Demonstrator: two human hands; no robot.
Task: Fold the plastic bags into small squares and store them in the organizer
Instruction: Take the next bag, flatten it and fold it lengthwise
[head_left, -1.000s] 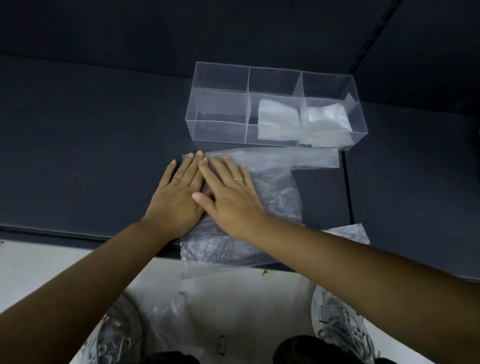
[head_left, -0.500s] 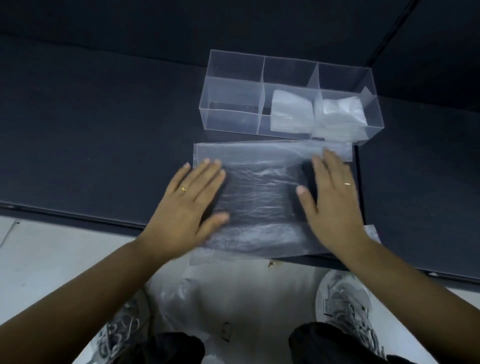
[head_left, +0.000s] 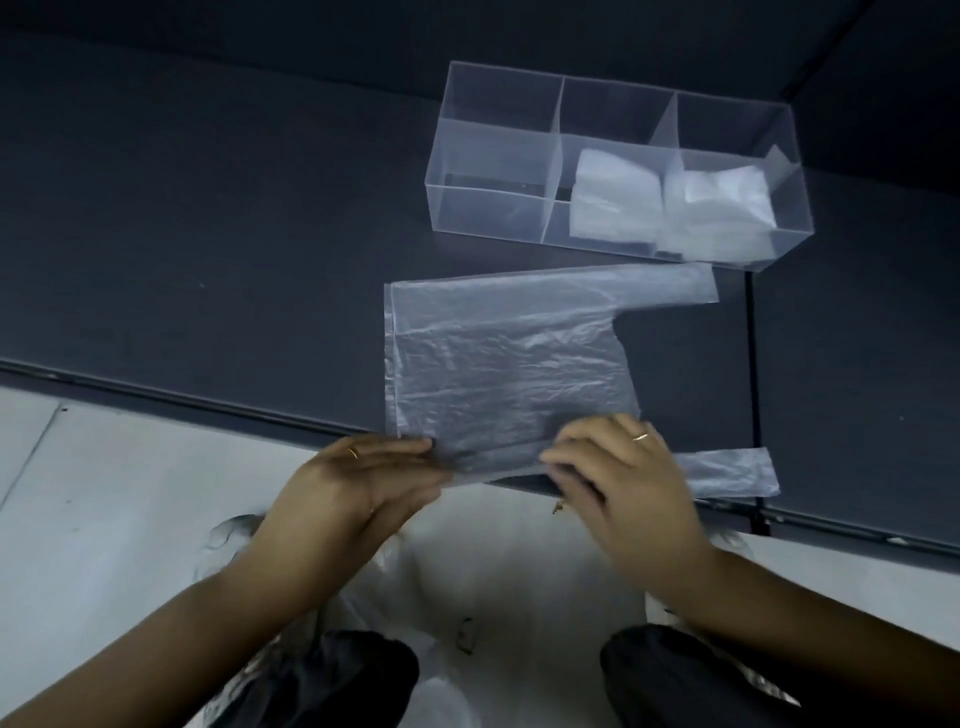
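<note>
While curled, 2 hands on bag

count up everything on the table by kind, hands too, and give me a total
unfolded plastic bag: 1
clear organizer: 1
bundles of folded bags: 2, one in the middle compartment, one in the right compartment; the number of bags in each cannot be told
hands: 2, left hand and right hand, both pinching the bag's near edge
total: 6
</note>
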